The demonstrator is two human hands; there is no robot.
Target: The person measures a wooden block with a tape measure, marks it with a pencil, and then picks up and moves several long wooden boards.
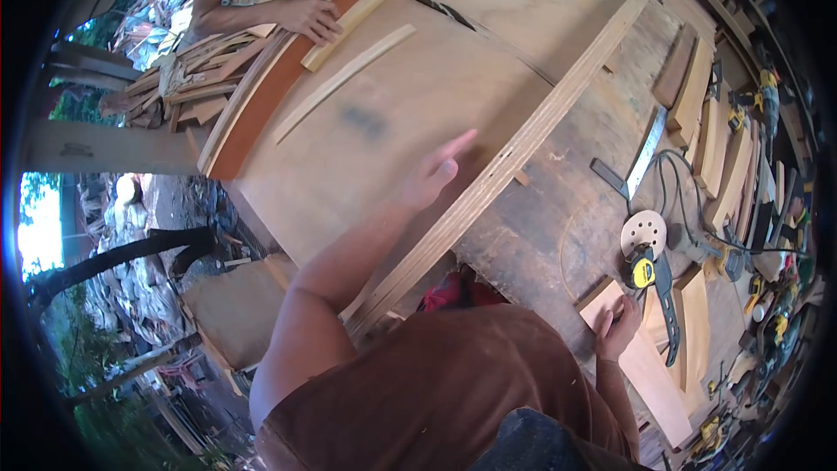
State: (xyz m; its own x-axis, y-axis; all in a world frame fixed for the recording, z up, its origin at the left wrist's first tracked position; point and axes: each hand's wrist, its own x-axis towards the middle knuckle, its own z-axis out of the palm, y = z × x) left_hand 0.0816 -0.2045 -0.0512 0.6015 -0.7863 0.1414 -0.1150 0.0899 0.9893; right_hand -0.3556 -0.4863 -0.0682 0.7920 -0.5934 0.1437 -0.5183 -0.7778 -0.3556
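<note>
My left hand [438,176] is stretched out over the plywood sheet [349,174], fingers extended and holding nothing. It is just left of a long, narrow plywood strip [514,153] that runs diagonally across the table. At the right, my right hand [617,330] is closed with bent fingers over the end of a pale wooden board [647,375]. A small dark item shows at its fingertips; I cannot tell what it is. Just above this hand are a yellow and black tape measure [643,270], a round sanding disc [643,234] with holes and a black strap-like piece [667,305].
Across the table, another person's hand [309,21] rests on curved wooden pieces [261,105]. A thin curved strip [344,83] lies on the sheet. To the right are a try square [641,161], a cable [671,157], cut wood pieces [732,166] and a drill [767,100].
</note>
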